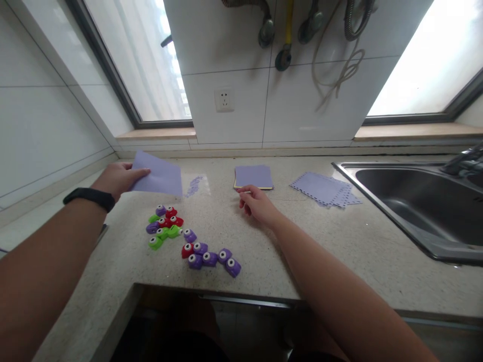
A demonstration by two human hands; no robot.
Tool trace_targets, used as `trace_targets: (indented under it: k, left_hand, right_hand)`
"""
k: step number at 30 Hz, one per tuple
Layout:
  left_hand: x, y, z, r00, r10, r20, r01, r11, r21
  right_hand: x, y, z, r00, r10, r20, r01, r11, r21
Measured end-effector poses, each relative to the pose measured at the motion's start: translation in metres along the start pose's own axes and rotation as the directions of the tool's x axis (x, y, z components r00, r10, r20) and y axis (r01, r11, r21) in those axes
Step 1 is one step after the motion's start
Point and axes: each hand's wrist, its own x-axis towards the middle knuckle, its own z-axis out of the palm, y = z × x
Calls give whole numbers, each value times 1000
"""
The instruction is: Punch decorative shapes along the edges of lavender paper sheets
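Observation:
My left hand (119,178), with a black band on the wrist, pinches the left side of a purple paper sheet (160,175) raised over the counter. Near the front edge of a stack of purple paper (253,176) is my right hand (256,202), its fingers curled loosely and apart with nothing visible in them. Small purple paper bits (193,186) lie right of the held sheet. Below it are several red, green and purple craft punches (164,227), with more, mostly purple, punches (209,258) closer to the counter's front edge.
Purple sheets with notched edges (324,189) lie fanned out on the right of the counter (271,261). Beyond them is a steel sink (407,201) with a faucet (466,160). A wall socket (224,99) and pipes are on the tiled wall behind.

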Motion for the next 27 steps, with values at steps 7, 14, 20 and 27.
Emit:
trace_targets:
  k: [7, 14, 20, 27]
  left_hand:
    - [-96, 15, 50, 943, -71, 324, 187, 921, -341]
    - [-167, 29, 94, 910, -48, 411, 256, 845, -469]
    - [-160, 15, 67, 965, 134, 226, -108, 986, -124]
    - [-130, -83, 20, 899, 371, 234, -437, 799, 414]
  right_hand:
    - [-11, -10, 3, 986, 20, 164, -28, 998, 48]
    - [-25, -13, 10, 938, -49, 342, 49, 999, 9]
    - [-31, -27, -35, 988, -80, 130, 109, 966, -233]
    - [-63, -24, -124, 998, 59, -7, -55, 864, -501]
